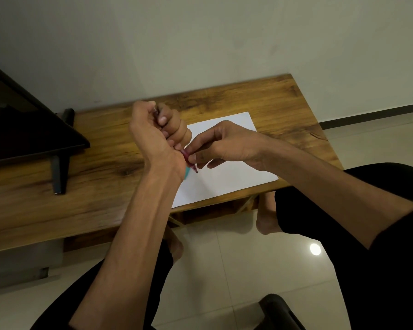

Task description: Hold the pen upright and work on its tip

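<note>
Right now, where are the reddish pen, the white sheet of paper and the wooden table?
reddish pen (193,167), head view, on its lower end by the tip.
white sheet of paper (227,182), head view, on its bare middle.
wooden table (105,148), head view, on bare top left of the hands.

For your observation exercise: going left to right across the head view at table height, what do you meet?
Dark screen → its stand foot → left hand → red pen → right hand → bare wooden table.
</note>
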